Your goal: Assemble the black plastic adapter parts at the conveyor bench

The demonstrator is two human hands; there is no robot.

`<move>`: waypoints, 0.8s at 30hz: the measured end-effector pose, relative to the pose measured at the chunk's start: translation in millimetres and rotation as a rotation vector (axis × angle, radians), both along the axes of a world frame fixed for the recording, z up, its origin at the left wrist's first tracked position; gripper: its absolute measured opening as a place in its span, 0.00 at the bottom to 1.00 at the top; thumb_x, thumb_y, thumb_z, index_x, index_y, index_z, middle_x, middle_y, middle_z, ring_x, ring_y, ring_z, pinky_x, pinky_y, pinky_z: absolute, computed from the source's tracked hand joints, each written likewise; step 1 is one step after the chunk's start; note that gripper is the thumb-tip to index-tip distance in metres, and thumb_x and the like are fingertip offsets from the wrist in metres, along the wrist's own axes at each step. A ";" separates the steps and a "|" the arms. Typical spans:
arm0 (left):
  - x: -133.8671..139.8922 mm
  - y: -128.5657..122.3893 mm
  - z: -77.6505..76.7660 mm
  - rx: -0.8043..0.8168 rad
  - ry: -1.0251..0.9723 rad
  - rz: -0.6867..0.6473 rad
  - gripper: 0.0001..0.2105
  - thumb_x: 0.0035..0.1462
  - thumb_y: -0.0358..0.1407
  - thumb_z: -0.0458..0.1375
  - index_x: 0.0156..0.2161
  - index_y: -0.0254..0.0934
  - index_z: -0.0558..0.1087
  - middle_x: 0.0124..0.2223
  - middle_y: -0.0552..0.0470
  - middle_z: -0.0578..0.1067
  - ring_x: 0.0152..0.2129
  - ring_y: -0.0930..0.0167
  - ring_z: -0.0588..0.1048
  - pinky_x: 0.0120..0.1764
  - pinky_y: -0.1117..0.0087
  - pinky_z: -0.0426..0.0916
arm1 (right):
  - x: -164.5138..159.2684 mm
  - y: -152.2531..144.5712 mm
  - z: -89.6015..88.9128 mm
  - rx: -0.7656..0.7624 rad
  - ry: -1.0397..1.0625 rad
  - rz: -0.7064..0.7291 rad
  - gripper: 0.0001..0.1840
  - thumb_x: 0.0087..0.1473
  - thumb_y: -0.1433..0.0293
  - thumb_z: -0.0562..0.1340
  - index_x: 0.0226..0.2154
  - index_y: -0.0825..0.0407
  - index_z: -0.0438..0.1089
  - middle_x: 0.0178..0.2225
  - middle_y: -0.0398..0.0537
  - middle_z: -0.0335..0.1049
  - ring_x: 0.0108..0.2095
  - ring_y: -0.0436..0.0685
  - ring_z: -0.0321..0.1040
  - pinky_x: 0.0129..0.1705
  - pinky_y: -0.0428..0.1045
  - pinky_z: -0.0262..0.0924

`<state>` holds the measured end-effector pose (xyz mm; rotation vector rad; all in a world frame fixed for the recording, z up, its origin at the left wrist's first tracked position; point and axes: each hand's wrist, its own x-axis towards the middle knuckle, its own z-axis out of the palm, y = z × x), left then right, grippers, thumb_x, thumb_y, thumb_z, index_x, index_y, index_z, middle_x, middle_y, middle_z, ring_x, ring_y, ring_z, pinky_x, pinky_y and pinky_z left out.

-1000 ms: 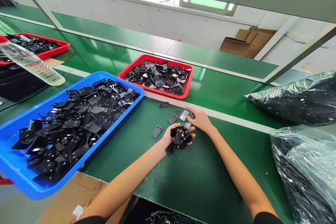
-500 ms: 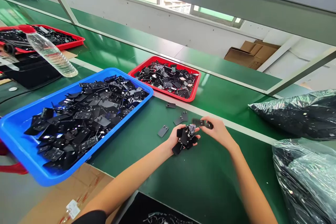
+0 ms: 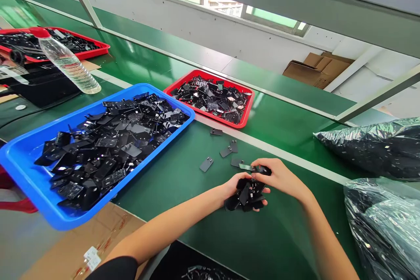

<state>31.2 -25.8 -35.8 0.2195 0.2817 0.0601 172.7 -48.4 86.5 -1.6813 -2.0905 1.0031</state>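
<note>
My left hand point(image 3: 232, 185) is cupped around a heap of small black plastic plates point(image 3: 245, 196), some with shiny metal pins. Just above it, my right hand point(image 3: 281, 176) pinches a thin dark plate point(image 3: 246, 167) with a pale sheen. Its fingers also cover something black and rounded that I cannot make out. A further flat plate point(image 3: 235, 163) shows beyond the fingertips; whether it rests on the table is unclear. Loose black plates lie on the green table to the left: one with two prongs point(image 3: 206, 164), an overlapping pair point(image 3: 228, 149) and one farther back point(image 3: 216, 132).
A blue tray point(image 3: 98, 211) full of black plates stands at the left. Behind are a red tray point(image 3: 244, 119) of similar pieces and another red tray point(image 3: 104, 48) near a water bottle point(image 3: 70, 66). Filled plastic bags point(image 3: 377, 223) lie at the right. A metal beam point(image 3: 278, 2) crosses above.
Both hands have moved nearer to me and slightly right, and the right hand has come closer over the heap. The right hand's plate has tilted flatter. The whole view has shifted slightly.
</note>
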 end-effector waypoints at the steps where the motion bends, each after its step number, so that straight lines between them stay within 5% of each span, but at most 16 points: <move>1: 0.4 0.9 0.4 0.012 0.016 -0.006 0.25 0.48 0.46 0.52 0.46 0.30 0.69 0.43 0.40 0.75 0.34 0.56 0.75 0.34 0.58 0.67 | -10.6 7.9 0.8 0.030 -0.019 0.035 0.10 0.52 0.64 0.56 0.33 0.50 0.70 0.30 0.42 0.71 0.30 0.51 0.65 0.32 0.45 0.56; 8: -1.1 0.0 5.0 0.110 0.058 0.062 0.24 0.55 0.48 0.45 0.46 0.30 0.69 0.37 0.41 0.75 0.35 0.59 0.74 0.39 0.56 0.64 | -76.2 49.5 -28.3 0.131 -0.321 0.223 0.15 0.50 0.62 0.58 0.39 0.48 0.71 0.36 0.47 0.74 0.34 0.56 0.68 0.33 0.47 0.57; 12: 1.0 -0.2 -0.4 0.065 0.032 0.000 0.21 0.51 0.45 0.50 0.46 0.33 0.69 0.41 0.44 0.74 0.33 0.60 0.75 0.39 0.57 0.64 | -47.5 44.2 -38.9 0.125 -0.370 0.135 0.18 0.51 0.62 0.56 0.44 0.47 0.69 0.40 0.48 0.73 0.39 0.59 0.68 0.37 0.49 0.57; 16: 4.7 4.5 -10.7 -0.012 -0.078 -0.076 0.22 0.44 0.41 0.54 0.46 0.34 0.68 0.44 0.45 0.75 0.36 0.57 0.75 0.37 0.57 0.65 | -7.9 37.8 -47.5 0.071 -0.462 -0.004 0.20 0.50 0.60 0.57 0.46 0.48 0.68 0.33 0.48 0.73 0.33 0.57 0.68 0.32 0.48 0.56; 21: 7.1 6.6 -15.1 -0.004 -0.122 -0.128 0.22 0.43 0.39 0.55 0.45 0.31 0.68 0.43 0.41 0.75 0.36 0.55 0.75 0.38 0.55 0.65 | -7.9 36.1 -64.9 0.055 -0.435 0.066 0.16 0.49 0.62 0.59 0.42 0.48 0.65 0.32 0.45 0.71 0.32 0.54 0.67 0.32 0.47 0.56; 24: 5.4 4.0 -7.6 0.005 -0.093 -0.143 0.20 0.45 0.38 0.53 0.45 0.32 0.69 0.42 0.42 0.76 0.35 0.56 0.75 0.36 0.56 0.66 | -14.0 37.8 -60.5 0.077 -0.411 0.122 0.12 0.50 0.64 0.58 0.38 0.50 0.65 0.34 0.46 0.71 0.32 0.54 0.66 0.34 0.48 0.55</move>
